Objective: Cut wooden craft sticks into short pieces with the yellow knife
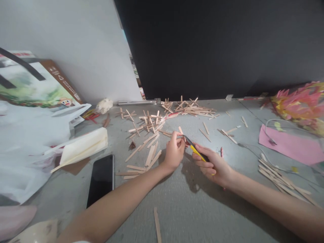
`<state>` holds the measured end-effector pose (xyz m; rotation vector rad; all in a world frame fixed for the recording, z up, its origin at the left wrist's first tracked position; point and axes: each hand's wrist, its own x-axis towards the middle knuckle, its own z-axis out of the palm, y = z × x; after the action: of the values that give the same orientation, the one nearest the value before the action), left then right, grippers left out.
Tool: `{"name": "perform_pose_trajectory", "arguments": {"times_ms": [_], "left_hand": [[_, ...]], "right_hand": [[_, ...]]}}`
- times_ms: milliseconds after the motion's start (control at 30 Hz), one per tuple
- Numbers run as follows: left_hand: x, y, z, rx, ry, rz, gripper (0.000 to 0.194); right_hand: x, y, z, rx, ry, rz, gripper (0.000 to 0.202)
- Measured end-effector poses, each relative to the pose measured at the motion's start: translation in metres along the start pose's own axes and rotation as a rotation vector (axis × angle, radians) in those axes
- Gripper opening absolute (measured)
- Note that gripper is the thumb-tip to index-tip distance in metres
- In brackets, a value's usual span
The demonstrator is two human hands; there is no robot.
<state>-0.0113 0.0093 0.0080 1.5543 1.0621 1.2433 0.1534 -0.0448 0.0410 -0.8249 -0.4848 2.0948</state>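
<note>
Near the middle of the grey table, my left hand (174,152) pinches a small wooden stick (180,130) whose tip stands up above the fingers. My right hand (212,165) is wrapped round a yellow and black hand tool (198,152). The dark jaws of the tool reach to the fingertips of my left hand; exactly what lies between them is hidden. Behind my hands is a heap of wooden sticks (194,110), some joined into crosses. More loose sticks (151,154) lie to the left of my left hand.
A black phone (100,179) and white plastic bags (32,148) are at the left. On the right are a pink sheet (291,143), a thin cable (258,147), a bundle of sticks (280,177) and a pink-yellow decoration (301,101). A dark panel (217,47) stands behind.
</note>
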Motion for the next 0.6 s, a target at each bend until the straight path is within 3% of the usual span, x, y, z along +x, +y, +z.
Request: {"name": "perform_pose_trajectory", "arguments": {"times_ms": [133,400,600], "left_hand": [[0.001,0.0,0.001,-0.029,-0.006,-0.012,0.022],[0.003,-0.001,0.002,-0.053,0.039,-0.074,0.027],[0.004,-0.004,0.001,-0.114,-0.011,-0.096,0.032]], "right_hand": [[0.003,-0.002,-0.007,0.082,-0.106,0.104,0.029],[0.01,-0.001,-0.018,-0.016,-0.113,0.08,0.035],[0.015,-0.015,-0.018,-0.067,0.018,-0.189,0.02]]}}
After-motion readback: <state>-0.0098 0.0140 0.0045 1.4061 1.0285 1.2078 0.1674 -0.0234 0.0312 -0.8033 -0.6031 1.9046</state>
